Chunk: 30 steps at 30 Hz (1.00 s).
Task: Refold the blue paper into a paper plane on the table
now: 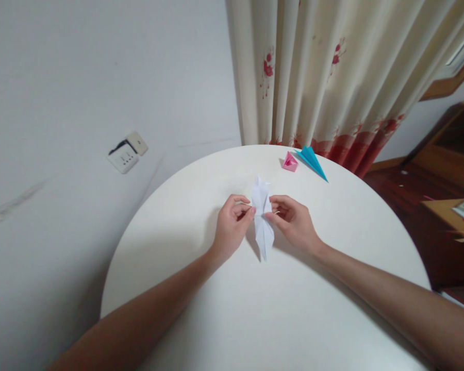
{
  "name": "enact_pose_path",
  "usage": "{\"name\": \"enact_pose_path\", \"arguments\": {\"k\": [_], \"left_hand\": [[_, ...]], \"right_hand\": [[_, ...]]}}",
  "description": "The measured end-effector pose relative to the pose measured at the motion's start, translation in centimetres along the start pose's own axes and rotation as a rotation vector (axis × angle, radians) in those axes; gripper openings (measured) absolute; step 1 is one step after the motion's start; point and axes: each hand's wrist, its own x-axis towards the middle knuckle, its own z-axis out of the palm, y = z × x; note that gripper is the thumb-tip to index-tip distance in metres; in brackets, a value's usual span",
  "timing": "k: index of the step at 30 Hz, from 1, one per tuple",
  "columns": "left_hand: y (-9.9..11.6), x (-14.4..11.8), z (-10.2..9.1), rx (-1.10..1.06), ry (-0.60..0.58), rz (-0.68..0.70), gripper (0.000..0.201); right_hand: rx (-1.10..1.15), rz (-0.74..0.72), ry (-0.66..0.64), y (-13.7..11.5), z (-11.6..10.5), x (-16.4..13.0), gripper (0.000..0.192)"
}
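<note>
A folded piece of white paper (263,234), long and pointed at its near end, is held between both hands over the middle of the table. My left hand (235,221) pinches its left edge near the middle, thumb toward me and fingers curled. On the other side, my right hand (293,219) grips the right edge with thumb and bent fingers. Creases run across and along the paper, and small flaps stick up at its far end. Parts of the fingertips behind the paper are hidden.
A pink folded paper piece (290,162) and a blue paper plane (312,163) lie near the far edge of the round white table (170,206). Behind it hangs a flowered curtain (305,77). The left wall carries a socket (123,157); a wooden shelf (444,139) stands at right.
</note>
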Motion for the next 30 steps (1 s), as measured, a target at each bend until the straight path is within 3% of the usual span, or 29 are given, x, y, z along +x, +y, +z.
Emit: {"name": "enact_pose_path", "arguments": {"k": [4, 11, 19, 27, 30], "left_hand": [[-0.1, 0.0, 0.1, -0.010, -0.006, -0.016, 0.030], [0.1, 0.2, 0.1, 0.002, 0.039, 0.017, 0.019], [0.5, -0.1, 0.3, 0.041, 0.069, 0.074, 0.020], [0.6, -0.3, 0.4, 0.069, -0.001, 0.097, 0.012], [0.5, -0.3, 0.3, 0.061, -0.035, 0.067, 0.024]], "right_hand": [[-0.036, 0.007, 0.032, 0.3, -0.1, 0.0, 0.034], [-0.025, -0.007, 0.087, 0.9, 0.5, -0.3, 0.029], [-0.032, 0.004, 0.114, 0.0, 0.9, -0.6, 0.027], [-0.110, -0.039, 0.120, -0.4, 0.7, -0.6, 0.016], [-0.135, -0.059, 0.092, -0.4, 0.2, -0.4, 0.020]]}}
